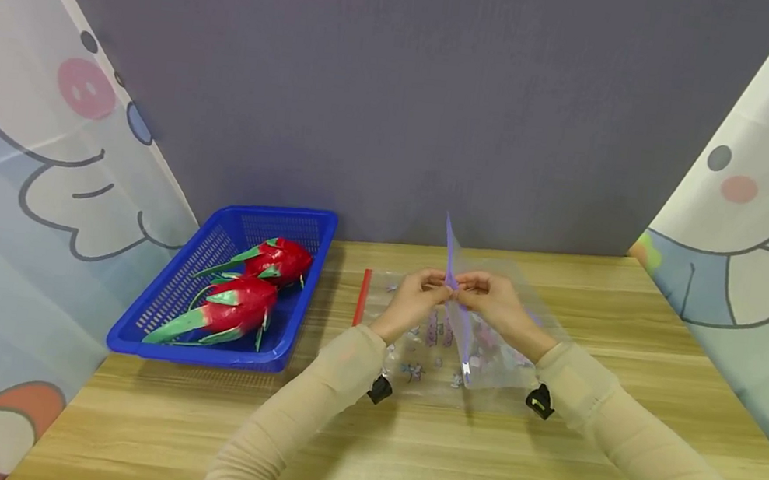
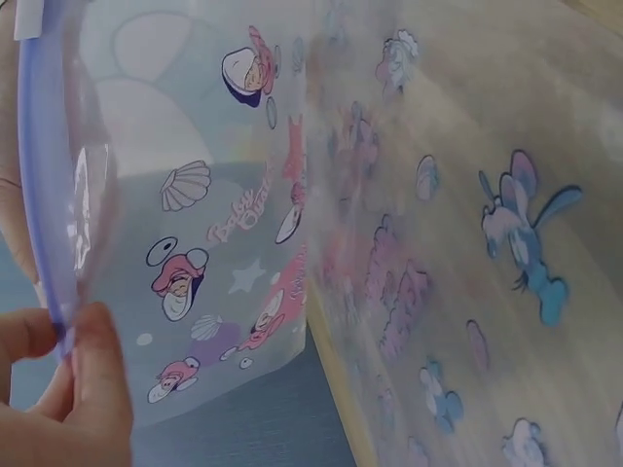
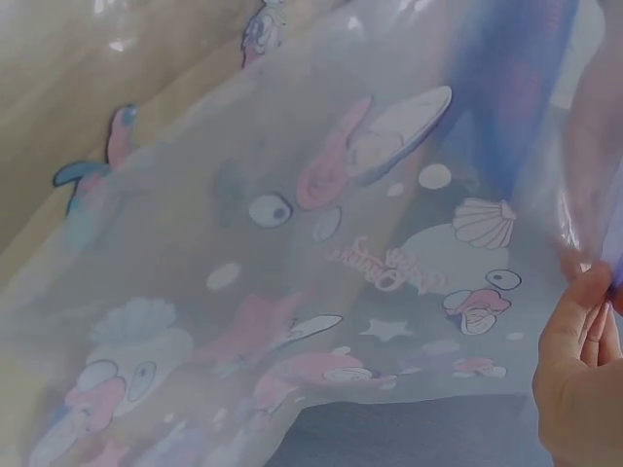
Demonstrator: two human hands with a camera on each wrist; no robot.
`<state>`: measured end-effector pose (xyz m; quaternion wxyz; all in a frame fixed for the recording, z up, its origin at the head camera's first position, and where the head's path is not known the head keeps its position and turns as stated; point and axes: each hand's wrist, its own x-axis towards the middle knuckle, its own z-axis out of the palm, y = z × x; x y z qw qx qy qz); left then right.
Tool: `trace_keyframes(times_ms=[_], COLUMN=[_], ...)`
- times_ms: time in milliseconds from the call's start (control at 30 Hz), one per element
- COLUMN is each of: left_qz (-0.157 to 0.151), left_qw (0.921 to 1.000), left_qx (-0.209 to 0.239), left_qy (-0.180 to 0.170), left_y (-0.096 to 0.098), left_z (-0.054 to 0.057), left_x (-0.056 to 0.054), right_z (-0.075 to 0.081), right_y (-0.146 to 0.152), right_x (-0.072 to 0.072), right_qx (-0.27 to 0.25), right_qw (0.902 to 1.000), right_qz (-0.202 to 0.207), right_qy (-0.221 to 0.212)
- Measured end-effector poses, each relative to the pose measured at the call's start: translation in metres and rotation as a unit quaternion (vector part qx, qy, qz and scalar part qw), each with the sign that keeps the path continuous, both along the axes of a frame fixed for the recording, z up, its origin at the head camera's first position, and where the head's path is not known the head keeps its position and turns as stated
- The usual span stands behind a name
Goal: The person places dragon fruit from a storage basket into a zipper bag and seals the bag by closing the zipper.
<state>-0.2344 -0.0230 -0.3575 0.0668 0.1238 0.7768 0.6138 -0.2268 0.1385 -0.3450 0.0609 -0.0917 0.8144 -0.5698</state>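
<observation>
Both hands meet at the purple zip edge of a translucent zipper bag (image 1: 461, 334) held upright above the table. The left hand (image 1: 414, 303) pinches that edge between thumb and fingers. Directly opposite, the right hand (image 1: 496, 302) pinches the same edge, fingertips close to the left ones. A white slider (image 1: 466, 371) sits at the zip's near end. Pink and white shell cartoons show on the bag in both wrist views. Under it, a second clear printed bag (image 1: 413, 388) with a red zip strip (image 1: 362, 296) lies flat on the table.
Left of the bags stands a blue plastic basket (image 1: 308, 295) with two red, green-leaved dragon fruit models (image 1: 240, 307) inside. A dark grey panel (image 1: 406, 101) rises behind the wooden table (image 1: 445, 465). Cartoon-printed curtains (image 1: 4, 176) hang at both sides.
</observation>
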Motion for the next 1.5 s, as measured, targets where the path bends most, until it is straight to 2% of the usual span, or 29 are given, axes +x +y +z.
trace_keyframes(times_ms=[233,367,433,533,633,700,767,833,900,1067,1133,1267,1433,1500], left_qz=[0.065,0.090,0.099,0.099,0.095,0.093,0.089,0.085,0.086,0.116,0.127,0.143,0.158,0.161], left_qw=[0.9970,0.9923,0.9875,0.9742,0.9496,0.9354,0.9296,0.9321,0.9395,0.9595,0.9646,0.9685,0.9679,0.9680], left_qx=[-0.014,-0.034,-0.066,-0.143,-0.225,-0.258,-0.268,-0.261,-0.243,-0.183,-0.157,-0.116,-0.094,-0.087], left_qy=[0.040,0.078,0.103,0.143,0.196,0.223,0.237,0.237,0.225,0.181,0.170,0.167,0.171,0.171], left_y=[0.002,0.001,-0.001,-0.005,-0.009,-0.009,-0.010,-0.011,-0.015,-0.031,-0.037,-0.046,-0.054,-0.057], left_z=[-0.003,-0.003,-0.001,0.001,0.005,0.008,0.011,0.014,0.015,0.013,0.011,0.009,0.008,0.006], left_x=[-0.004,-0.005,-0.005,-0.003,-0.001,0.002,0.004,0.006,0.006,0.002,0.000,-0.002,-0.002,-0.003], right_z=[0.003,0.007,0.010,0.016,0.022,0.025,0.028,0.031,0.034,0.041,0.044,0.049,0.055,0.058], right_y=[-0.001,0.002,0.004,0.009,0.014,0.016,0.018,0.020,0.022,0.029,0.033,0.041,0.049,0.052], right_x=[0.000,0.000,0.001,0.001,-0.001,-0.003,-0.004,-0.006,-0.006,-0.006,-0.005,-0.004,-0.001,0.001], right_qx=[0.035,0.084,0.116,0.161,0.196,0.207,0.220,0.228,0.237,0.247,0.252,0.260,0.268,0.267], right_qw=[0.9988,0.9926,0.9858,0.9704,0.9552,0.9506,0.9460,0.9418,0.9352,0.9205,0.9182,0.9180,0.9199,0.9237], right_qz=[-0.011,-0.021,-0.031,-0.054,-0.077,-0.080,-0.080,-0.078,-0.078,-0.090,-0.095,-0.101,-0.105,-0.106], right_qy=[0.033,0.084,0.118,0.172,0.208,0.217,0.224,0.234,0.251,0.289,0.291,0.282,0.266,0.254])
